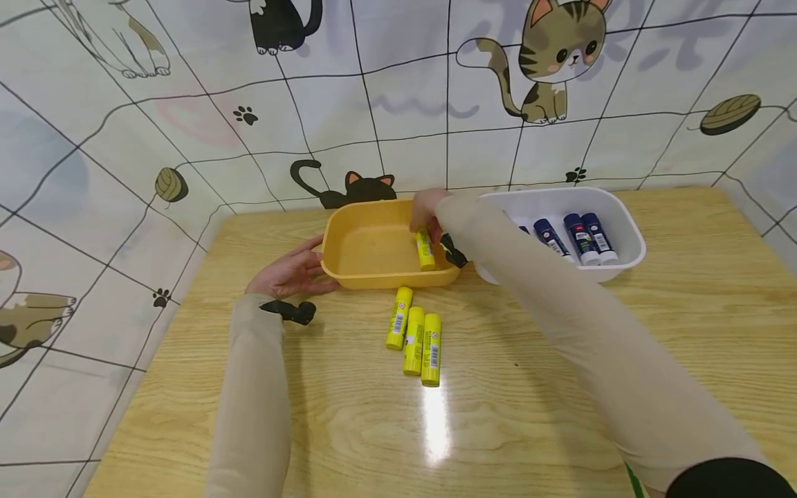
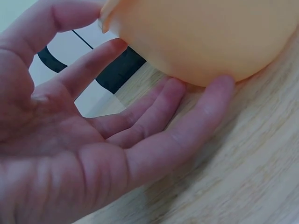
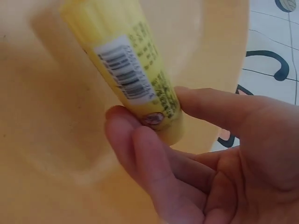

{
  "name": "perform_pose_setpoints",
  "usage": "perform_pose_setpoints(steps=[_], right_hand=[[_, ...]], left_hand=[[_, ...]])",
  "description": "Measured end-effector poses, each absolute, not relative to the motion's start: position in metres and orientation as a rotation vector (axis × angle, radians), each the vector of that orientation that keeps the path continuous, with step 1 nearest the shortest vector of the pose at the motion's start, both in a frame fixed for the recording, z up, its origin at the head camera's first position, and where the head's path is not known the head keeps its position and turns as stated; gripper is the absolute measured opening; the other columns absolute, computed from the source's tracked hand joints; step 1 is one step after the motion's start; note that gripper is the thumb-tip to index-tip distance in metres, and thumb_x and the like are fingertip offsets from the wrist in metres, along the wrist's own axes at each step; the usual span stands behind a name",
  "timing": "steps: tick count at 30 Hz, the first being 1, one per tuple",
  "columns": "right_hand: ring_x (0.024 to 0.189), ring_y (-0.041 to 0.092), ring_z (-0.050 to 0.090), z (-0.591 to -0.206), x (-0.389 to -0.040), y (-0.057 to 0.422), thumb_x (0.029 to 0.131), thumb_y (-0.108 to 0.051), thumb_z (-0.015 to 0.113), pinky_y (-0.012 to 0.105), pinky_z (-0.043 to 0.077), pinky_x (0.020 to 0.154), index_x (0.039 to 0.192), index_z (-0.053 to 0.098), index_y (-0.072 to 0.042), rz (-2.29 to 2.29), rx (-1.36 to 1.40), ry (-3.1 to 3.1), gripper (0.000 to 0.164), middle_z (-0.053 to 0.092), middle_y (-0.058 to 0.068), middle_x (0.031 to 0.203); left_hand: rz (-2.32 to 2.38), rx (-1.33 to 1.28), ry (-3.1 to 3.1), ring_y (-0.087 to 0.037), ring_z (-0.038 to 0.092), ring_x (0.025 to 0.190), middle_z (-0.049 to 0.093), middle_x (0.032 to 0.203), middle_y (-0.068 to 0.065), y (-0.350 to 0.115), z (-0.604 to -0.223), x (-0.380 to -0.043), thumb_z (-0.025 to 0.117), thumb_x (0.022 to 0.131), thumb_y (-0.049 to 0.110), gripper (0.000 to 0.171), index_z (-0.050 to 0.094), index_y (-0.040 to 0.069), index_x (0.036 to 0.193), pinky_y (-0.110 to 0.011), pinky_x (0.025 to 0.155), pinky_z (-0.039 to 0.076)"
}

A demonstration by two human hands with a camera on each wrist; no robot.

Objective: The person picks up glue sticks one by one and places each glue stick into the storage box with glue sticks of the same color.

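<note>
My right hand (image 1: 428, 210) pinches one end of a yellow glue stick (image 3: 124, 70) between thumb and fingers. It holds the stick inside the yellow-orange tub (image 1: 367, 280), toward that tub's right side. The stick's barcode label shows in the right wrist view. At the tub's left side my left hand (image 1: 292, 272) touches the wall and rim with its fingertips, the fingers spread and mostly straight. Three more yellow glue sticks, among them a left one (image 1: 399, 318), a middle one (image 1: 414, 341) and a right one (image 1: 431, 349), lie on the table in front of the tub.
A white tub (image 1: 630, 238) stands to the right of the yellow-orange one, holding several dark blue glue sticks (image 1: 581, 235); my right forearm covers part of it. The wooden table (image 1: 349, 422) meets a cat-patterned wall covering (image 1: 411, 104) behind and to the left.
</note>
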State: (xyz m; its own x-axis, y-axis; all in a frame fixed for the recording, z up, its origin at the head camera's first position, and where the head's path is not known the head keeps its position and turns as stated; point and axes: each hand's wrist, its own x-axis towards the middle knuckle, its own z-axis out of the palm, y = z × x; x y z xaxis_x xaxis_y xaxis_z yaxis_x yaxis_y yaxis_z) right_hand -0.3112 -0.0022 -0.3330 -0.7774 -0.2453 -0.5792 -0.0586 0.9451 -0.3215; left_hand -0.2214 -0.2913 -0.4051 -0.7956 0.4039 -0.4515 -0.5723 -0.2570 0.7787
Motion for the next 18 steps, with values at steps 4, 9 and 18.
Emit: perform_pose_setpoints(steps=[4, 9, 18], right_hand=[[0.046, 0.008, 0.058, -0.335, -0.312, 0.001, 0.093, -0.020, 0.061, 0.014, 0.047, 0.049, 0.108, 0.062, 0.006, -0.261, -0.247, 2.406, 0.030, 0.066, 0.008, 0.072], [0.044, 0.005, 0.048, -0.335, -0.313, 0.007, 0.091, -0.017, 0.061, 0.012, 0.040, 0.046, 0.106, 0.065, 0.003, -0.205, -0.201, 2.410, 0.026, 0.062, 0.003, 0.071], [0.039, 0.007, 0.040, -0.333, -0.298, 0.011, 0.092, -0.025, 0.060, 0.015, 0.039, 0.040, 0.116, 0.057, -0.001, -0.249, -0.185, 2.535, 0.035, 0.055, 0.005, 0.078]], left_hand=[[2.097, -0.230, 1.353, -0.029, 0.052, 0.118, 0.046, 0.135, -0.013, -0.290, -0.405, -0.222, 0.042, 0.101, 0.002, 0.062, 0.021, 0.027, 0.154, -0.054, 0.099, 0.038], [2.093, -0.220, 1.343, -0.030, 0.052, 0.117, 0.049, 0.130, -0.014, -0.290, -0.405, -0.224, 0.041, 0.101, 0.001, 0.063, 0.020, 0.027, 0.154, -0.055, 0.100, 0.036], [2.074, -0.235, 1.367, -0.031, 0.051, 0.118, 0.044, 0.134, -0.015, -0.290, -0.404, -0.224, 0.045, 0.099, 0.002, 0.066, 0.020, 0.028, 0.154, -0.055, 0.100, 0.037]])
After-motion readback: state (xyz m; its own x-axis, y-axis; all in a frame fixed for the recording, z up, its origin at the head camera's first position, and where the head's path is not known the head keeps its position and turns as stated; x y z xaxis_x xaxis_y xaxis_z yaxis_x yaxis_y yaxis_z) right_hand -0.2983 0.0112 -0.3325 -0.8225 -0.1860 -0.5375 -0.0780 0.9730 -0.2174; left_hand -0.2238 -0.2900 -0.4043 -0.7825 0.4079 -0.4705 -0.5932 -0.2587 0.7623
